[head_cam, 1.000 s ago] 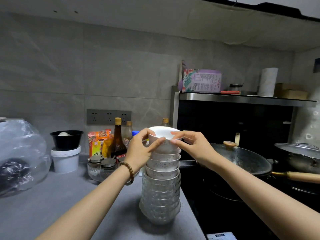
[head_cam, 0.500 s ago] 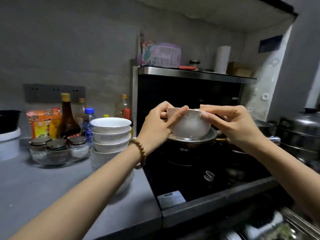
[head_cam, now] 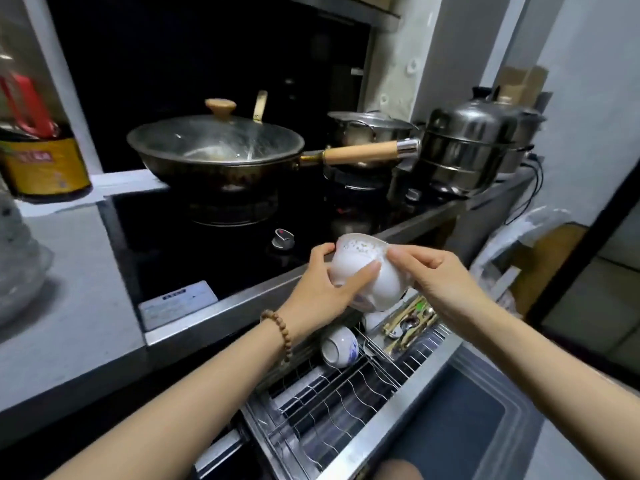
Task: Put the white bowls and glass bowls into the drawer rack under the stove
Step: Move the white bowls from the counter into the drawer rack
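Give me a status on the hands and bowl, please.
Left hand, right hand both grip white bowl, tilted. Over open drawer rack. Patterned bowl lies in rack, below.

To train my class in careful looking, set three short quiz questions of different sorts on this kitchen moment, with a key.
1. True or false: the left hand and right hand both hold the white bowl over the open drawer rack.
2. Which wrist wears the bead bracelet? A left, B right.
3. Fill in: the wok on the stove is covered by a glass ____.

Key: 1 true; 2 A; 3 lid.
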